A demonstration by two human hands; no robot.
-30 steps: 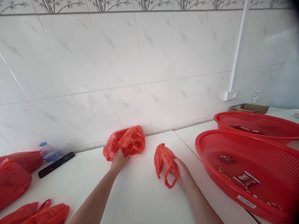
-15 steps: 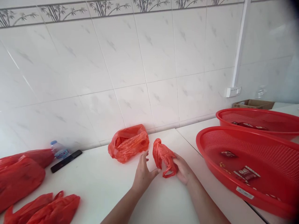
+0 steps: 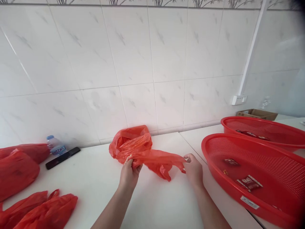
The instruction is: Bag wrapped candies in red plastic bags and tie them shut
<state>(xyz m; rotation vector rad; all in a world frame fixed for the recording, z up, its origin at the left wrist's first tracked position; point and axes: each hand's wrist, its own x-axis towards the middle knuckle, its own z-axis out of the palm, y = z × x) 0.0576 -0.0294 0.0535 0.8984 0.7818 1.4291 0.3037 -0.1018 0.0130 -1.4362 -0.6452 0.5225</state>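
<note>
Between my two hands a thin red plastic bag [image 3: 158, 159] is stretched sideways above the white table. My left hand [image 3: 130, 173] pinches its left end, and my right hand [image 3: 193, 168] grips the right end near a handle loop. A loose part of the bag hangs down in the middle. Just behind my left hand, another crumpled red plastic bag [image 3: 131, 140] rests against the tiled wall, its mouth partly open. The held bag overlaps its lower edge in view.
To the right stand two red plastic baskets, the nearer basket [image 3: 226, 179] and the farther basket [image 3: 240, 119], with small packets inside. Filled red bags [image 3: 19, 173], a water bottle [image 3: 56, 146] and a black phone [image 3: 63, 157] lie left. A cardboard box [image 3: 258, 114] stands far right.
My left hand has moved left and taken hold of the bag. The bag, bunched up in my right hand before, is now pulled out between both hands. My right hand has shifted slightly right.
</note>
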